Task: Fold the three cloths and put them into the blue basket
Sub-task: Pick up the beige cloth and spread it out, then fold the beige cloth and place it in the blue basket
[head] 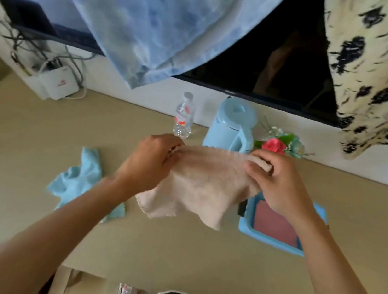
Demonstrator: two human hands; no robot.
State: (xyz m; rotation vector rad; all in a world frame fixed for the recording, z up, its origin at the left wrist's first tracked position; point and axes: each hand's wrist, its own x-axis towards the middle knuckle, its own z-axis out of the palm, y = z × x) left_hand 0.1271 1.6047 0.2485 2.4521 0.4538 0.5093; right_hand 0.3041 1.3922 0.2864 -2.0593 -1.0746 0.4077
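Head view: at the far left a white router box (58, 86) sat against the wall with tangled cables above it. On the tabletop (17, 196), a light blue cloth (79, 180) lay crumpled and unfolded, just left of the left forearm. The left hand (151, 158) pinched the upper left edge of a beige cloth (202, 186), fingers curled round the fabric. The cloth was held up above the tabletop, stretched between both hands, its lower edge hanging loose. Behind it stood a clear plastic water bottle (184, 117) and a pale blue kettle (231, 127). The right hand (280, 185) gripped the cloth's upper right corner, which was bunched under the thumb. Beyond that hand lay a small bunch of flowers (281, 144). Below the right wrist the blue basket (274, 242) rested on the tabletop with a pink cloth (275, 222) lying flat inside. A cream fabric with black spots (387, 75) hung at the upper right.
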